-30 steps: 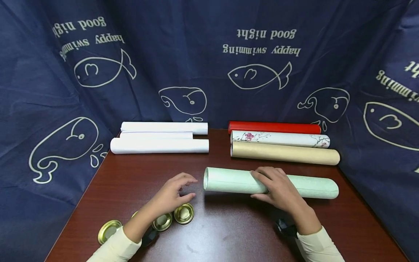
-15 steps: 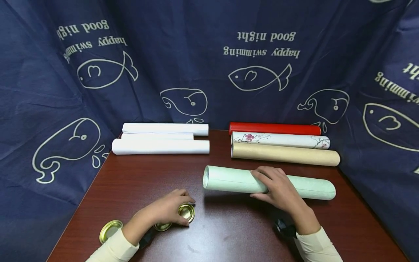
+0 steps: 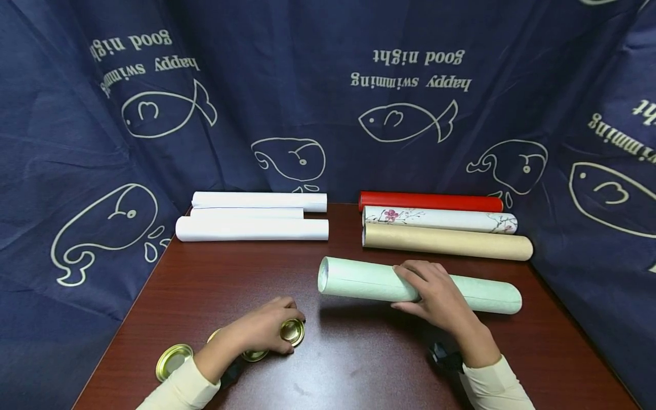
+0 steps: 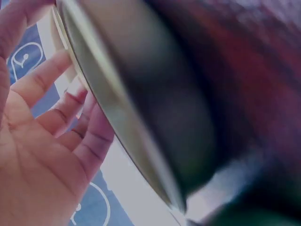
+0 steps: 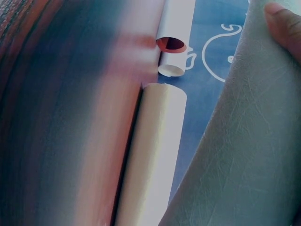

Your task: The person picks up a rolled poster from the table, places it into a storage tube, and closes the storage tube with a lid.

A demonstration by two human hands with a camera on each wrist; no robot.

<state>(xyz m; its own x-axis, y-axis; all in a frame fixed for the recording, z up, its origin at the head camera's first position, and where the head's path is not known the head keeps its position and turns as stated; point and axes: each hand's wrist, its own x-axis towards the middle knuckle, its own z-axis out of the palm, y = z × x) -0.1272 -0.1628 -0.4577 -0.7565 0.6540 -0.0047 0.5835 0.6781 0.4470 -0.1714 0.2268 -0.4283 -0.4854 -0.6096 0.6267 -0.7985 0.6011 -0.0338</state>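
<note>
My left hand [image 3: 263, 327] is at a round gold metal lid [image 3: 292, 332], its fingers behind the rim and its thumb at the near side. In the left wrist view the lid's rim [image 4: 108, 99] lies against the fingers, tilted and close to the camera. My right hand [image 3: 438, 296] grips a pale green paper roll [image 3: 359, 279] round its middle, thumb on the near side and fingers over the top. The roll's open left end is tipped up over the table, with a shadow below. In the right wrist view the roll [image 5: 249, 141] fills the right side.
More gold lids lie by the left forearm, one lid [image 3: 173, 362] in plain sight and others partly covered. White rolls [image 3: 251, 229] lie at the back left. A red roll [image 3: 430, 201], a flowered roll [image 3: 441, 219] and a tan roll [image 3: 446, 241] lie at the back right, before a blue curtain [image 3: 328, 85].
My left hand has come down and toward me from beside the green roll's end onto the gold lid. The green roll has tilted slightly, its left end higher, and shifted a little left.
</note>
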